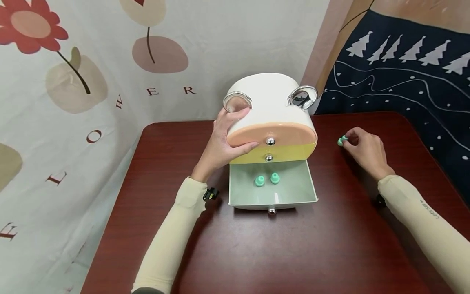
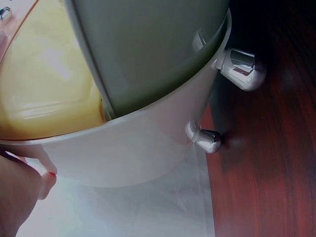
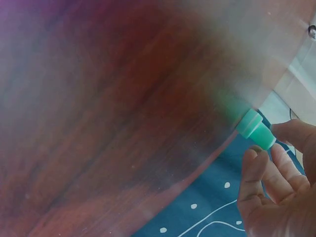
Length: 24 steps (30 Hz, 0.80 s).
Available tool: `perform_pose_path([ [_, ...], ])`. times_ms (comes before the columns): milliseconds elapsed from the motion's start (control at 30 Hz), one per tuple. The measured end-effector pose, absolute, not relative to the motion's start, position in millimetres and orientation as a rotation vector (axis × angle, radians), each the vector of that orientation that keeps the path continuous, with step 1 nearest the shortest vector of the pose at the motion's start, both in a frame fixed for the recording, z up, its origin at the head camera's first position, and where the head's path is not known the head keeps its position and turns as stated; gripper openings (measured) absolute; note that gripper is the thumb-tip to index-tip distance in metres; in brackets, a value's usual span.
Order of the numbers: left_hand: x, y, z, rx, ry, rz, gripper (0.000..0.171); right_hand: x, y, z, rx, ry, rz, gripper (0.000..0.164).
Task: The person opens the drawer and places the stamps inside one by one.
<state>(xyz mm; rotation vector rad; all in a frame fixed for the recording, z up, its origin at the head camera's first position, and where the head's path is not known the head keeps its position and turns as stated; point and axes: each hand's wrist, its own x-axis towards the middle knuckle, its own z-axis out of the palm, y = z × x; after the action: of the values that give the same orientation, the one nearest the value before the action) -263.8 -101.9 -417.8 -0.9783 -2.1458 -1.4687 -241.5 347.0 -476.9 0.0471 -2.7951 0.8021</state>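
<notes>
A small storage box with drawers point(image 1: 269, 96), white on top with two round silver ears, stands on the table. My left hand point(image 1: 227, 141) grips its left side, thumb across the orange and yellow drawer fronts, fingers up by the left ear. The pale green bottom drawer point(image 1: 290, 192) is pulled out. Two small mint-green plugs, one on the left point(image 1: 260, 181) and one on the right point(image 1: 275, 178), stand in it. To the right of the box, my right hand point(image 1: 367, 151) pinches another mint-green plug point(image 3: 256, 129) by its narrow end, close over the table.
The dark red-brown table point(image 1: 293, 253) carries everything. A white flower-print cloth point(image 1: 121, 53) hangs behind and to the left, and a navy cloth with white trees point(image 1: 400, 77) at the back right. The drawer's silver knob point(image 1: 272, 211) juts toward me.
</notes>
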Motion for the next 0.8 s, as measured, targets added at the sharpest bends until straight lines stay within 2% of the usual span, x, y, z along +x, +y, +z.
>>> perform_pose_path([
  [433, -261.7, -102.9, -417.0, -0.981, -2.149, -1.466, 0.084, -237.4, 340.9, -472.4, 0.071, -2.811, 0.835, 0.010],
  [800, -263.1, -102.8, -416.5, -0.988, -2.135, -1.454, 0.084, -203.0, 333.0, -458.8, 0.151, -2.886, 0.846, 0.004],
])
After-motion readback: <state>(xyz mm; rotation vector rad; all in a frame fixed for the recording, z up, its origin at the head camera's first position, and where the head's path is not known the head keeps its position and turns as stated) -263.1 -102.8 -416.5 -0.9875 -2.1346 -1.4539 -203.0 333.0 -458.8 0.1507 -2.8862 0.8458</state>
